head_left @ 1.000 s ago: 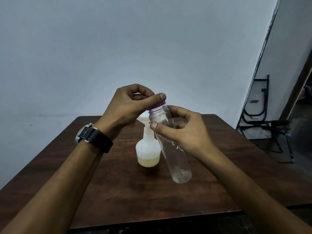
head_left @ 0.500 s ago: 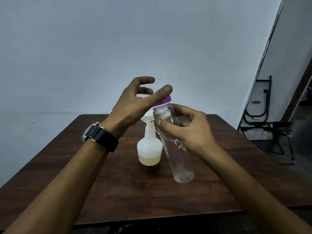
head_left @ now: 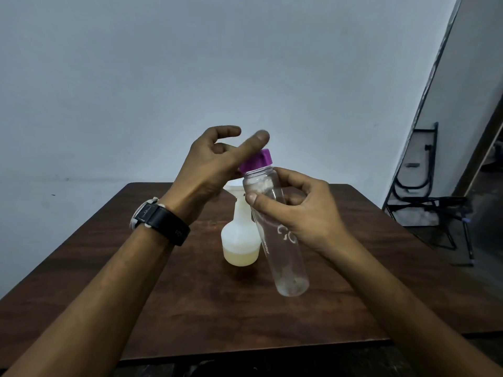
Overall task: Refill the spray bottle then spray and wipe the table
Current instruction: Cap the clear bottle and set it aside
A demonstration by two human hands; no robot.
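My right hand (head_left: 307, 213) grips a clear, nearly empty plastic bottle (head_left: 285, 257) around its upper half and holds it tilted above the table. A purple cap (head_left: 257, 159) sits on the bottle's neck. My left hand (head_left: 217, 164), with a black watch on the wrist, is spread open beside the cap; its thumb lies against the cap's left side and the fingers are lifted off. Behind the bottle a white spray bottle body (head_left: 239, 240) stands on the table (head_left: 163, 308) with a white funnel (head_left: 234, 187) in its neck and a little yellowish liquid at the bottom.
The dark wooden table reaches to a plain white wall. A folded black metal chair frame (head_left: 424, 186) leans against the wall at the right, beside a dark doorway.
My left hand has opened from a closed grip around the purple cap to spread fingers beside it. The bottle has risen slightly and the purple cap shows more.
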